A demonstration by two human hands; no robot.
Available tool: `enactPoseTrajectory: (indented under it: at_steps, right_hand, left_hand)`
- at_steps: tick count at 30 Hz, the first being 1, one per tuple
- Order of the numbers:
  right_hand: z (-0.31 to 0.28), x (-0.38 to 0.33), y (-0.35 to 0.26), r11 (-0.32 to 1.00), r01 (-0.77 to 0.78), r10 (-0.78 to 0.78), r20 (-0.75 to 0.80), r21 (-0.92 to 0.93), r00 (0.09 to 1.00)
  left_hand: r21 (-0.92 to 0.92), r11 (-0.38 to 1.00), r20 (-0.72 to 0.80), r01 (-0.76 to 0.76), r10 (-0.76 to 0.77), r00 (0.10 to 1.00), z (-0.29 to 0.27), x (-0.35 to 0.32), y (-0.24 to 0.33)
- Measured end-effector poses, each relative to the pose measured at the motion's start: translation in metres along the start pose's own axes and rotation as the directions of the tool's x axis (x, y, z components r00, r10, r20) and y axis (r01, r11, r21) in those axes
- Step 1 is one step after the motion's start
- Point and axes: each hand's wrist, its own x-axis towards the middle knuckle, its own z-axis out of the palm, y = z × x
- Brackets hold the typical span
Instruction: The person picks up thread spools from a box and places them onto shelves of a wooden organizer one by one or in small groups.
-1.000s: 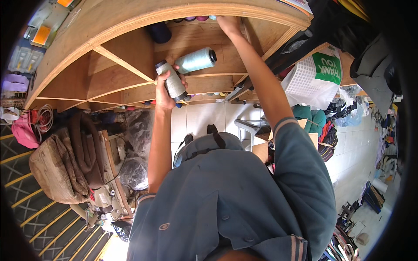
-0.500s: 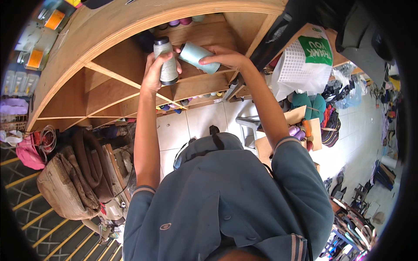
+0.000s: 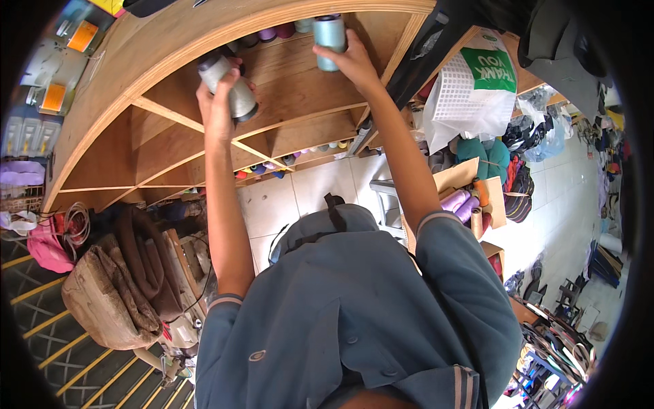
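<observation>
My left hand (image 3: 216, 102) is raised and grips a grey thread cone (image 3: 228, 83) in front of an upper compartment of the wooden shelf (image 3: 286, 102). My right hand (image 3: 351, 60) is raised higher and holds a light teal thread cone (image 3: 330, 37) upright at the top compartment. Several other cones (image 3: 279, 31) stand at the back of that compartment, just left of the teal one.
A lower shelf holds a row of small coloured spools (image 3: 286, 160). A white plastic bag with a basket (image 3: 470, 95) hangs to the right. A cardboard box with purple cones (image 3: 463, 201) sits below it. Brown bags (image 3: 116, 286) lie at the left on the floor.
Both arms have risen. The right hand carried the teal cone up to the top compartment, and the left hand lifted the grey cone higher along the shelf.
</observation>
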Motion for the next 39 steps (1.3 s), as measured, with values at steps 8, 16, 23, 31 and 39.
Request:
enactPoseTrajectory:
  at_steps: [8, 16, 23, 31, 39]
  right_hand:
    - [0.046, 0.060, 0.021, 0.895, 0.089, -0.265, -0.362, -0.437, 0.894]
    - [0.051, 0.095, 0.044, 0.949, 0.093, -0.220, -0.423, -0.301, 0.879]
    - [0.060, 0.086, 0.051, 0.907, 0.109, -0.312, -0.476, -0.406, 0.822]
    - [0.066, 0.006, 0.008, 0.941, 0.253, -0.272, -0.059, -0.226, 0.960]
    - [0.077, -0.008, -0.021, 0.986, 0.163, -0.139, 0.350, -0.038, 0.926]
  left_hand:
    - [0.178, 0.983, -0.036, 0.051, -0.045, 0.998, -0.003, -0.027, -0.020]
    - [0.189, 0.975, 0.006, 0.113, -0.116, 0.993, -0.005, -0.041, -0.027]
    - [0.393, 0.913, -0.033, 0.113, -0.109, 0.994, -0.001, -0.026, -0.040]
    - [0.687, 0.726, -0.126, 0.033, 0.074, 0.989, 0.010, 0.025, -0.041]
    - [0.614, 0.789, -0.241, 0.008, 0.178, 0.954, 0.014, 0.041, -0.060]
